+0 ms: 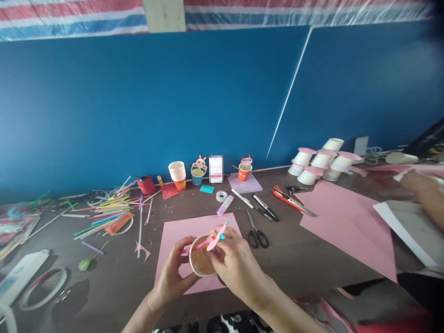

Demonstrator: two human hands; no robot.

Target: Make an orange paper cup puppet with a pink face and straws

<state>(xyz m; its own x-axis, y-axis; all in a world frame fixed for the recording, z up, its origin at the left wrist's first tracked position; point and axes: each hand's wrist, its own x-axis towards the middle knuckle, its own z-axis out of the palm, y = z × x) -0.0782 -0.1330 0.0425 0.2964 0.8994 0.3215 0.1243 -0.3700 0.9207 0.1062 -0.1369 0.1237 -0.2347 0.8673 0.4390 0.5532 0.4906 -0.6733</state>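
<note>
My left hand (175, 268) is wrapped round the side of a paper cup (201, 264), whose open mouth tilts toward me. At the cup's right rim, the fingers of my right hand (236, 263) pinch a small pink paper cutout (217, 238) with bits of blue, yellow and red on it. A pink straw-like strip crosses the cup's mouth from the left. How the cutout joins the cup is hidden by my fingers. Below both hands lies a pink paper sheet (169, 236). Scissors (257, 236) rest just right of it.
Behind are stacked paper cups (177, 172), two decorated cups, a tape roll (221, 196), a glue stick (225, 205), pens and an orange utility knife (289, 200). Loose straws (114, 208) spread leftward. Rightward are pink paper (343, 217), cups with pink discs (322, 159) and another person's arm (425, 194).
</note>
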